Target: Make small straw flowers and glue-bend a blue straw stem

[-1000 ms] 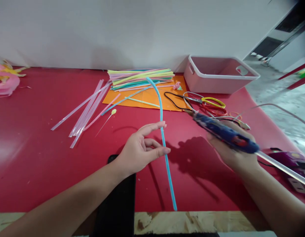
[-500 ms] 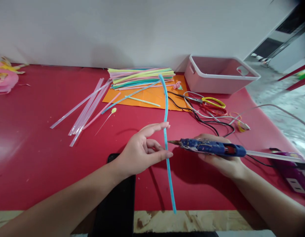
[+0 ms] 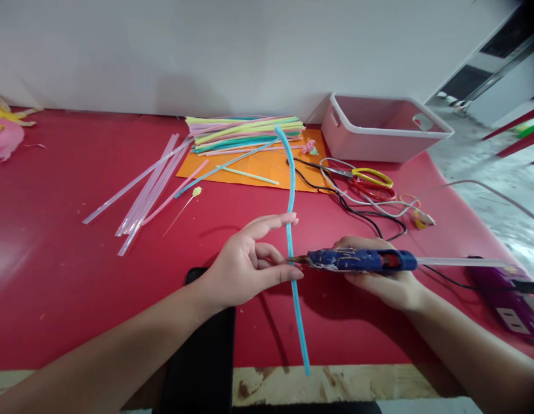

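Note:
Between the thumb and fingers of my left hand (image 3: pixel 243 261) is a blue pipe cleaner (image 3: pixel 297 313), running roughly upright in view with its far end bent to the left. My right hand (image 3: pixel 379 279) is wrapped round a dark blue glue gun (image 3: pixel 357 260), smeared with dried glue. The gun's metal tip meets the pipe cleaner in view, just above my left thumb; whether they touch I cannot tell. A clear glue stick (image 3: pixel 461 262) sticks out of the gun's back end.
Behind lie a bundle of coloured pipe cleaners (image 3: pixel 245 133) on orange paper (image 3: pixel 250 177), glue sticks (image 3: pixel 148 192), scissors (image 3: pixel 370 183) among cables, and a pink bin (image 3: pixel 374 138). A black phone (image 3: pixel 206 356) lies under my left forearm. A purple power strip (image 3: pixel 504 299) sits at right.
My right hand has brought the glue gun left and slightly down, so its tip now reaches the pipe cleaner. My left hand holds almost still. The view has shifted slightly.

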Action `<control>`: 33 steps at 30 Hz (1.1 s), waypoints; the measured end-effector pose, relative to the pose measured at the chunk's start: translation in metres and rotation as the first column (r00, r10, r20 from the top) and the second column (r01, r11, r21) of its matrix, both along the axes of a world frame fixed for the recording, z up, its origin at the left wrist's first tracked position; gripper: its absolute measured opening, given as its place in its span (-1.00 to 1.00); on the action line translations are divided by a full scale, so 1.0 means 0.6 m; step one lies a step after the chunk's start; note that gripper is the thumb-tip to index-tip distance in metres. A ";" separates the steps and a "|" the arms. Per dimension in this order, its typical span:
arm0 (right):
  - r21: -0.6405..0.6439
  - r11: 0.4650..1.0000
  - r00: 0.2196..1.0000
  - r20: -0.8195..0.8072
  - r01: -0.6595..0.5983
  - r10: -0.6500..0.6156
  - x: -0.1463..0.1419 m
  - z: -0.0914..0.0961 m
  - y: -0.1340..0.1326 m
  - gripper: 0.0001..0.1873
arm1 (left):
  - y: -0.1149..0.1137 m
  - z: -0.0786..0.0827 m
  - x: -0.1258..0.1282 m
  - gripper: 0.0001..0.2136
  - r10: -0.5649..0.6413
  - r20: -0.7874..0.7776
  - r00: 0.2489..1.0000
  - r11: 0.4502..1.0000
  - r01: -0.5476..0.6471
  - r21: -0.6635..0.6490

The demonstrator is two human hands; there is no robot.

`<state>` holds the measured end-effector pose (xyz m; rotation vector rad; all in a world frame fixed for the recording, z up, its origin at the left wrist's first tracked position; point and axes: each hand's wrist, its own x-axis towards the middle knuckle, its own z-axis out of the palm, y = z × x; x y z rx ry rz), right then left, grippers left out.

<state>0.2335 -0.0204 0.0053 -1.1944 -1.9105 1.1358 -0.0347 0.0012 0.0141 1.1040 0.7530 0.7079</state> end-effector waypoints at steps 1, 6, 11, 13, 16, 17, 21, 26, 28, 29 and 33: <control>-0.002 1.000 1.000 -0.001 0.004 -0.004 0.000 -0.001 0.000 -0.89 | 0.000 0.000 0.000 -0.26 0.002 0.001 1.000 1.000 -0.002 0.003; 0.017 1.000 1.000 -0.010 -0.002 0.002 0.002 -0.001 0.002 -0.88 | -0.002 0.004 0.000 -0.28 0.004 -0.004 1.000 1.000 -0.004 0.013; 0.013 1.000 1.000 0.006 0.001 -0.001 0.000 0.002 0.001 -0.87 | -0.002 0.005 0.000 -0.25 -0.008 -0.008 1.000 1.000 0.008 0.003; 0.007 1.000 1.000 0.001 0.028 -0.028 -0.001 0.002 0.000 -0.86 | -0.003 0.003 -0.001 -0.25 -0.006 -0.003 1.000 1.000 0.006 0.002; -0.004 1.000 0.999 -0.018 0.028 -0.028 -0.002 0.002 -0.001 -0.87 | -0.003 0.002 -0.002 -0.25 -0.012 0.005 1.000 1.000 0.012 -0.004; -0.005 1.000 0.999 -0.021 0.025 -0.025 -0.001 0.002 -0.001 -0.88 | -0.004 0.001 -0.002 -0.26 -0.016 0.008 1.000 1.000 0.016 -0.006; 0.005 1.000 1.000 -0.021 0.019 -0.019 0.000 0.002 0.001 -0.88 | -0.004 0.001 -0.003 -0.25 -0.015 0.010 1.000 1.000 0.015 -0.006; -0.001 1.000 0.999 -0.047 0.012 -0.012 -0.001 0.003 0.002 -0.88 | -0.004 0.002 -0.002 -0.24 -0.030 0.018 0.999 0.999 0.031 -0.031; 0.003 1.000 0.998 -0.056 0.012 -0.012 -0.002 0.002 0.002 -0.89 | -0.004 0.003 -0.002 -0.24 -0.031 0.023 0.999 0.999 0.031 -0.040; 0.002 1.000 0.998 -0.059 0.012 -0.012 -0.002 0.002 0.001 -0.88 | -0.004 0.004 -0.002 -0.24 -0.029 0.025 0.999 0.999 0.030 -0.042; -0.025 0.999 0.998 -0.053 0.044 -0.045 -0.003 0.002 -0.002 -0.85 | -0.005 0.005 -0.002 -0.23 -0.025 0.022 0.999 0.999 0.026 -0.038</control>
